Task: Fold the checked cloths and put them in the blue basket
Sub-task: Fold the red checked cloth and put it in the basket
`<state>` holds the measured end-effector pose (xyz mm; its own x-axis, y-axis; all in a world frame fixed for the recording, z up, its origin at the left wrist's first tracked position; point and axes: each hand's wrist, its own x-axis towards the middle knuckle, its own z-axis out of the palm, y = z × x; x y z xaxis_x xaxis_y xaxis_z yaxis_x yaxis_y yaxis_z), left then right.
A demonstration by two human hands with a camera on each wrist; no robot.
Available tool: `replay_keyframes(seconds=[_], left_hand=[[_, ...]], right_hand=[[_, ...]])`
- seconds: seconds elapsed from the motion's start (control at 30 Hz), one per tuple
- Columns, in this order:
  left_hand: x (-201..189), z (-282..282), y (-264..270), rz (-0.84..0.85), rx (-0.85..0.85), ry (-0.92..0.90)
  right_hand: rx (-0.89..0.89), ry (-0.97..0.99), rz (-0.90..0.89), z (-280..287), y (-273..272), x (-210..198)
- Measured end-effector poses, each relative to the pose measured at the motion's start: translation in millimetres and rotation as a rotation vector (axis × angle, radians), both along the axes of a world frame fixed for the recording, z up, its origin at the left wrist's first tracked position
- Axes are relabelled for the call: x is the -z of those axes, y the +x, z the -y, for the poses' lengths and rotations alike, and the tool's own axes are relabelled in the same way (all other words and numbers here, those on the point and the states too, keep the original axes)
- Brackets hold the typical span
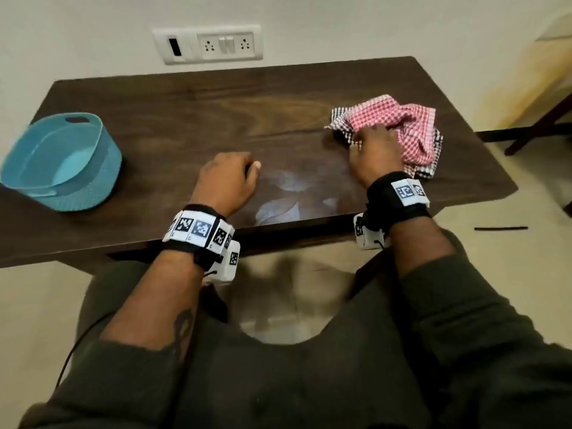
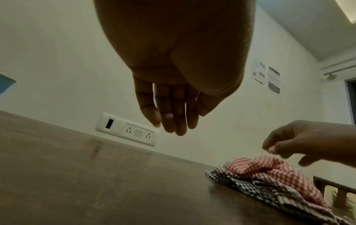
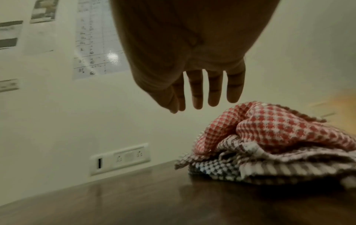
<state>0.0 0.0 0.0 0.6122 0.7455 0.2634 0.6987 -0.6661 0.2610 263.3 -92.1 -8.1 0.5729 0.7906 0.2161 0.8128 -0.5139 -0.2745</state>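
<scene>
A crumpled red checked cloth (image 1: 405, 125) (image 3: 279, 126) lies on top of a dark checked cloth (image 1: 425, 173) (image 3: 221, 170) at the right of the wooden table (image 1: 216, 113). My right hand (image 1: 368, 134) (image 3: 198, 103) hovers over the pile's near left corner, fingers straight and holding nothing. In the left wrist view it hangs just above the red cloth (image 2: 269, 172) without touching. My left hand (image 1: 244, 164) (image 2: 173, 124) is over the table's middle, fingers relaxed and empty. The blue basket (image 1: 102, 156) stands at the far left with nothing in it.
A white socket panel (image 1: 207, 44) sits on the wall behind the table. Dark furniture legs (image 1: 538, 128) stand on the floor to the right, and a thin black stick (image 1: 501, 228) lies near the table's right front corner. The table's near edge runs under my wrists.
</scene>
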Motion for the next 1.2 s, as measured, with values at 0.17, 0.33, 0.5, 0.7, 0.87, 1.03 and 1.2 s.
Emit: replay_keyframes(seconds=[0.17, 0.33, 0.5, 0.7, 0.87, 1.03, 1.2], left_hand=[[25, -33, 8, -0.059, -0.005, -0.066], [47, -60, 22, -0.055, 0.030, -0.090], [54, -70, 33, -0.042, 0.024, -0.113], [52, -64, 40, 0.096, 0.046, -0.156], [47, -64, 35, 0.491, -0.004, -0.338], [39, -58, 21, 0.565, -0.033, -0.490], [33, -67, 3, 0.589, -0.133, -0.659]], right_hand=[[0.268, 0.058, -0.063, -15, 65, -1], [0.386, -0.083, -0.167, -41, 108, 7], [0.303, 0.185, 0.069, -42, 109, -11], [-0.057, 0.790, 0.191, -56, 51, -68], [-0.427, 0.506, -0.023, -73, -25, -25], [-0.506, 0.068, -0.134, -77, -62, 28], [-0.657, -0.125, -0.234, -75, -77, 31]])
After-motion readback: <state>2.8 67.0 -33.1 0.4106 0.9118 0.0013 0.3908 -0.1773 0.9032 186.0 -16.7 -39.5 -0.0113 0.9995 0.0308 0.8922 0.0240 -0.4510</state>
